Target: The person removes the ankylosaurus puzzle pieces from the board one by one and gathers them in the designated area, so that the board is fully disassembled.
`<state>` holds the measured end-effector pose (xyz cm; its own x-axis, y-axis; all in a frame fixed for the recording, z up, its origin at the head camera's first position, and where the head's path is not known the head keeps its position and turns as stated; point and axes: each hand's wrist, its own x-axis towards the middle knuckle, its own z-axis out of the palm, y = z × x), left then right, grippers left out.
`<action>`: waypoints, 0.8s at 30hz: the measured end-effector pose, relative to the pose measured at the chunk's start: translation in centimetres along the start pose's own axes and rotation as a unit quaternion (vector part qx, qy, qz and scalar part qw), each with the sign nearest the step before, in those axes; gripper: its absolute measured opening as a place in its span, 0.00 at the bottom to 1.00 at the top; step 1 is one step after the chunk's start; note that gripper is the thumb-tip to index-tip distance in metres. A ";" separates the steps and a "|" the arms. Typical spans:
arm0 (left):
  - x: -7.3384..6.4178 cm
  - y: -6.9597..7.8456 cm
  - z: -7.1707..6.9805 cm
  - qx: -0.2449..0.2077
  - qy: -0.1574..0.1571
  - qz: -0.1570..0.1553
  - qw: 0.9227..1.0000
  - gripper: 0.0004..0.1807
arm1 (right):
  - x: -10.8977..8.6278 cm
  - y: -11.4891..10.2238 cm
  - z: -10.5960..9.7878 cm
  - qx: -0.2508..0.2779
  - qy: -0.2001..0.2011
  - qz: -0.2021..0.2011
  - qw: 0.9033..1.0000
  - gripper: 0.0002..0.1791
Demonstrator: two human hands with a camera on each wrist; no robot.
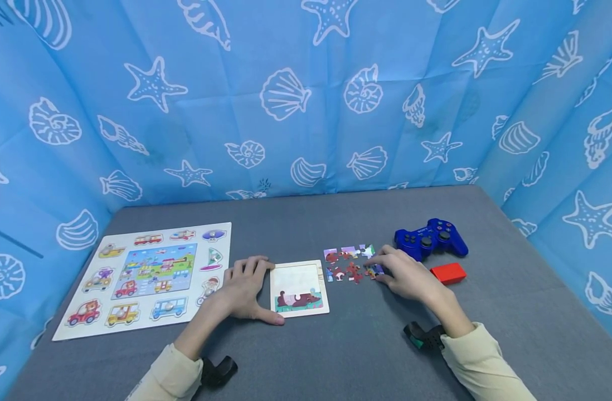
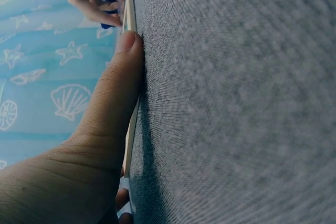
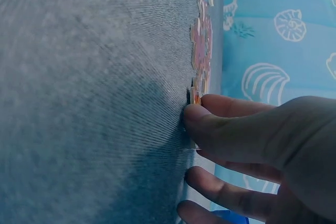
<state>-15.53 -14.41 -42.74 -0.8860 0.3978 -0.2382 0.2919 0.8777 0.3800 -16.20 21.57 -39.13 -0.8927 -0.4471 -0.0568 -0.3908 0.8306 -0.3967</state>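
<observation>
A square wooden jigsaw tray lies flat, its lower part filled with brown and pink animal pieces. My left hand grips its left side, thumb along the near edge and index fingertip by the far-left corner. In the left wrist view, the thumb presses against the tray's edge. Right of the tray lie several loose jigsaw pieces. At their right end my right hand pinches a jigsaw piece between thumb and index finger, low against the cloth. The fingers partly hide that piece.
A white vehicle peg puzzle board lies to the left. Behind and right of my right hand are a blue game controller and a red block. The grey table is bordered by a blue seashell curtain.
</observation>
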 end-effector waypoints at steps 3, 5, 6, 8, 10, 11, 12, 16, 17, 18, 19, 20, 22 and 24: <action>0.0 0.0 -0.1 0.001 -0.003 0.000 1.000 0.63 | 0.1 0.0 0.1 -0.005 -0.002 0.009 1.000 0.18; -0.1 0.1 -0.1 0.003 -0.003 0.002 1.000 0.63 | 0.1 0.0 0.1 -0.008 -0.001 0.010 1.000 0.18; -0.1 0.1 -0.2 0.004 -0.004 0.002 1.000 0.63 | 0.2 0.0 0.2 -0.009 -0.001 0.010 1.000 0.18; -0.1 0.2 -0.3 0.005 -0.005 0.002 1.000 0.62 | 0.2 0.0 0.2 -0.011 0.001 0.010 1.000 0.18; -0.2 0.3 -0.4 0.007 -0.005 0.002 1.000 0.62 | 0.2 -0.1 0.2 -0.014 0.002 0.009 1.000 0.18; -0.2 0.3 -0.4 0.007 -0.006 0.001 1.000 0.62 | 0.2 -0.1 0.3 -0.016 0.003 0.008 1.000 0.18; -0.2 0.4 -0.4 0.007 -0.004 0.000 1.000 0.62 | 0.2 -0.1 0.3 -0.018 0.004 0.009 1.000 0.18; -0.3 0.4 -0.4 0.011 0.003 -0.001 1.000 0.61 | 0.2 -0.2 0.3 -0.026 0.006 0.007 1.000 0.18; -0.3 0.4 -0.4 0.011 0.003 -0.001 1.000 0.61 | 0.2 -0.2 0.2 -0.026 0.007 0.008 1.000 0.19; -0.2 0.4 -0.4 0.012 0.005 -0.001 1.000 0.61 | 0.2 -0.2 0.2 -0.027 0.007 0.009 1.000 0.19; -0.2 0.4 -0.3 0.012 0.005 -0.001 1.000 0.62 | 0.2 -0.3 0.1 -0.027 0.007 0.009 1.000 0.19; -0.2 0.4 -0.3 0.013 0.006 0.000 1.000 0.62 | 0.1 -0.3 0.1 -0.028 0.008 0.011 1.000 0.19; -0.2 0.4 -0.3 0.013 0.007 0.001 1.000 0.62 | 0.1 -0.4 0.0 -0.029 0.009 0.014 0.999 0.20; -0.2 0.4 -0.3 0.013 0.007 0.002 1.000 0.62 | 0.1 -0.5 -0.1 -0.029 0.012 0.015 0.999 0.19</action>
<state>-15.37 -14.27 -42.27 -0.8902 0.3970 -0.2235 0.3039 0.8830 0.3578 -16.13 21.15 -38.80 -0.9092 -0.4139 -0.0458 -0.3752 0.8620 -0.3409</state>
